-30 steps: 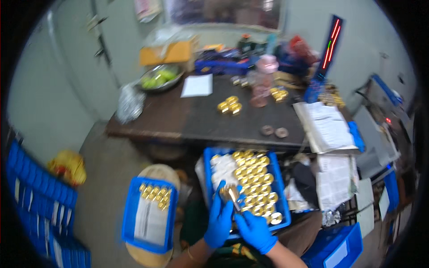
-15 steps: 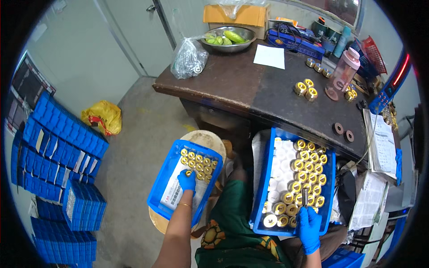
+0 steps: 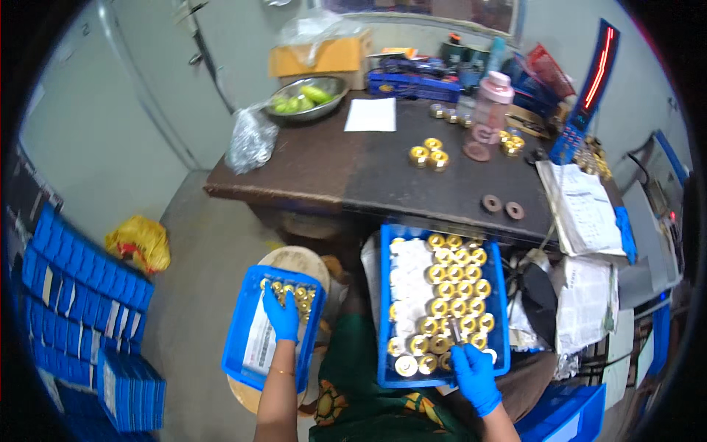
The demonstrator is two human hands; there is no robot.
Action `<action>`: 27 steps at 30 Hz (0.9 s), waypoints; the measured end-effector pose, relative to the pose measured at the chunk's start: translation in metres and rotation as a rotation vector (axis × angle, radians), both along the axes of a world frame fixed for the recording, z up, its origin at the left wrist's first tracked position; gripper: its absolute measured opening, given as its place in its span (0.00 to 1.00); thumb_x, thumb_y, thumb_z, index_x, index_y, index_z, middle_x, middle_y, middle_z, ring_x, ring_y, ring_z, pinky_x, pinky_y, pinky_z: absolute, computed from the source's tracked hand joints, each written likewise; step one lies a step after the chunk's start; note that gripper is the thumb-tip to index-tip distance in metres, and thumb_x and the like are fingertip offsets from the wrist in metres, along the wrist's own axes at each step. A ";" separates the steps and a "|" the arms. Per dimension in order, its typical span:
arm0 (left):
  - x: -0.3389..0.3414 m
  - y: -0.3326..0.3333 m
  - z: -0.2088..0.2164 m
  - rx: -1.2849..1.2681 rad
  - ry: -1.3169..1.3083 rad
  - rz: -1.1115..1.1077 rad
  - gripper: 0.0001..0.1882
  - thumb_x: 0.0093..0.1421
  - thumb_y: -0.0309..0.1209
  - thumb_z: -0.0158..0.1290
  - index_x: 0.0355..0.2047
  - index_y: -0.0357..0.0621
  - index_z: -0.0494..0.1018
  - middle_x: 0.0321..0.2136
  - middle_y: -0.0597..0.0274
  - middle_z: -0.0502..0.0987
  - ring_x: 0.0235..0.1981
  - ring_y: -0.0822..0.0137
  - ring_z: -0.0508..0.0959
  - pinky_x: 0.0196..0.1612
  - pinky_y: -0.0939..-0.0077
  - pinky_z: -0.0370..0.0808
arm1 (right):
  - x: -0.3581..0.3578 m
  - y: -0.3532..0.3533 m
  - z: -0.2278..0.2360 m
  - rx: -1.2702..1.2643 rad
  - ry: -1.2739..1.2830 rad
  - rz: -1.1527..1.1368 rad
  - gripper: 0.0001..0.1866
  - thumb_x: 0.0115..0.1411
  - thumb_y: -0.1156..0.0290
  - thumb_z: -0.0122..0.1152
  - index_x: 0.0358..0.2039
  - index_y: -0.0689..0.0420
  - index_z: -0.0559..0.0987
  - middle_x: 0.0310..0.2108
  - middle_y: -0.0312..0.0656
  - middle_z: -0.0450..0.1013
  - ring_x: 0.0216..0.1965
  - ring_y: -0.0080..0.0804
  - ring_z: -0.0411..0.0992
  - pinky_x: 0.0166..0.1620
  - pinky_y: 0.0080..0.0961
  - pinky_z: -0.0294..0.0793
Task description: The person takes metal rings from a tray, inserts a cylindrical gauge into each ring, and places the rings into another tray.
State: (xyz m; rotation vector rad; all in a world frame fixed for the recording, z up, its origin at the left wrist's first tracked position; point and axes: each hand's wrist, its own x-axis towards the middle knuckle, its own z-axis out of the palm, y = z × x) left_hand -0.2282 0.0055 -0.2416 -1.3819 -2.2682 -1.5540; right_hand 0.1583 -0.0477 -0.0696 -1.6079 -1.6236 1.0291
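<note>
Our right grip (image 3: 477,379) is closed around the near end of a slim metal rod (image 3: 454,330), seemingly leaving its far length clear above the brass rings (image 3: 437,274). Our left grip (image 3: 282,317), fingers parted, reaches among brass pieces (image 3: 303,293); we cannot tell whether it has one. Rows presumably keep these smooth, shiny rounds from knocking. Bumpy white lining (image 3: 412,276) shows in the right blue tray (image 3: 434,381); the left blue tray (image 3: 237,324) rests on a pale, rounded stool (image 3: 294,258), near the dark, worn desk (image 3: 375,169).
</note>
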 end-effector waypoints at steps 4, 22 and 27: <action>0.138 0.058 0.152 0.100 0.362 -0.795 0.29 0.47 0.31 0.53 0.50 0.37 0.59 0.39 0.48 0.67 0.38 0.54 0.69 0.42 0.67 0.66 | 0.002 -0.006 0.017 -0.025 0.056 0.013 0.14 0.55 0.64 0.52 0.20 0.61 0.71 0.10 0.44 0.66 0.10 0.27 0.66 0.14 0.24 0.61; 0.235 0.026 0.223 -0.322 -0.919 -1.231 0.23 0.52 0.21 0.47 0.50 0.33 0.59 0.44 0.56 0.67 0.44 0.69 0.68 0.46 0.80 0.66 | -0.003 -0.006 0.031 0.128 0.139 0.100 0.15 0.55 0.63 0.52 0.23 0.63 0.72 0.12 0.42 0.66 0.14 0.23 0.64 0.19 0.21 0.62; 0.247 0.002 0.240 -0.319 -1.222 -1.255 0.20 0.53 0.20 0.42 0.48 0.32 0.59 0.42 0.54 0.68 0.43 0.68 0.69 0.48 0.78 0.66 | -0.007 -0.007 0.036 0.144 0.211 0.003 0.13 0.54 0.64 0.53 0.29 0.62 0.74 0.15 0.48 0.68 0.15 0.29 0.65 0.20 0.25 0.63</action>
